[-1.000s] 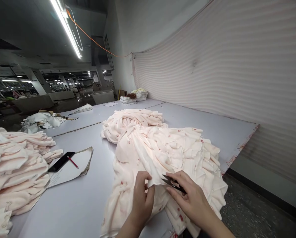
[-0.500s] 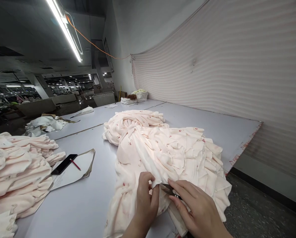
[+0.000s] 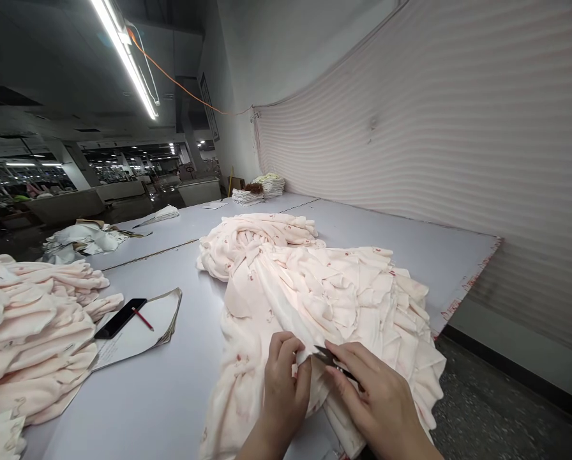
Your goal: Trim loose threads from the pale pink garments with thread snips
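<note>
A heap of pale pink printed fabric (image 3: 343, 287) spreads over the table in front of me, bunched at the far end and draping toward me. My left hand (image 3: 286, 377) pinches a fold of this fabric between thumb and fingers. In my right hand (image 3: 375, 390) is a pair of dark thread snips (image 3: 334, 363), gripped between thumb and fingers. The snips' pointed blades lie just right of the pinched fold, close by my left fingertips. Whether the blades touch the cloth I cannot tell.
Another pile of pink fabric (image 3: 32, 332) lies at the left. Between the piles, a black phone (image 3: 120, 318) and a red pencil (image 3: 142, 318) rest on a paper pad (image 3: 159, 329). Folded stacks (image 3: 269, 185) stand at the back. A striped cloth (image 3: 410, 128) hangs along the right.
My right hand and the snips have shifted slightly; the blade tips now sit a little higher and farther right of the pinched fold. My left hand keeps its pinch.
</note>
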Motion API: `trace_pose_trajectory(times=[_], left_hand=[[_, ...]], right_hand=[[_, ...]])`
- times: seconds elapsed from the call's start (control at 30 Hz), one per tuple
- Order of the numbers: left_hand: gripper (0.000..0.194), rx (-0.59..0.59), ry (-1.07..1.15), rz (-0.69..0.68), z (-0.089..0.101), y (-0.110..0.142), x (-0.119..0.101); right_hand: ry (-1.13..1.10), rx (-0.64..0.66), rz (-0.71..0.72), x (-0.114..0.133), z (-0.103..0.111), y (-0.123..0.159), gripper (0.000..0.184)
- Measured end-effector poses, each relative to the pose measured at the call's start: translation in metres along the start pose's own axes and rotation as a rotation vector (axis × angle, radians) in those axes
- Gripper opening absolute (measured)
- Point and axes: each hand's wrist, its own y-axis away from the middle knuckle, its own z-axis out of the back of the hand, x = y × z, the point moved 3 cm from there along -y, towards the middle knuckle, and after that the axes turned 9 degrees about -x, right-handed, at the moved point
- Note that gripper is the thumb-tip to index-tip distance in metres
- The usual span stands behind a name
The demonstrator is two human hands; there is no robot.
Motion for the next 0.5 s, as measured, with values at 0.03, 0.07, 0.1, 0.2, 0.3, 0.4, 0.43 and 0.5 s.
trace_pose_trajectory(times=[0.03,0.07,0.1,0.2,0.3,0.4,0.43,0.5], left_hand=[[0.016,0.006,-0.003,-0.004,0.0,-0.001,0.0],[0.016,0.013,-0.006,-0.005,0.0,-0.001,0.0],[0.016,0.02,-0.008,-0.005,0.0,-0.002,-0.001],[0.015,0.026,-0.004,-0.012,0.001,-0.006,-0.003],[0.014,0.021,0.004,-0.038,0.002,-0.009,-0.005],[0.012,-0.006,-0.006,-0.053,0.004,-0.012,-0.006],[0.011,-0.019,-0.005,-0.057,0.005,-0.014,-0.006],[0.006,-0.014,0.036,-0.031,0.007,-0.019,-0.005]], right_hand=[[-0.005,0.02,0.003,0.001,0.0,-0.001,0.027],[-0.005,0.032,0.005,0.002,0.001,-0.001,0.027],[0.001,0.033,0.001,0.002,0.001,-0.002,0.027],[0.012,0.029,-0.004,0.003,0.001,-0.002,0.027],[0.023,0.012,0.004,0.002,-0.001,0.001,0.028],[-0.036,0.019,-0.136,-0.005,-0.009,0.002,0.025],[-0.085,0.038,-0.207,-0.008,-0.013,0.002,0.026],[-0.201,0.08,-0.335,-0.015,-0.023,0.001,0.023]])
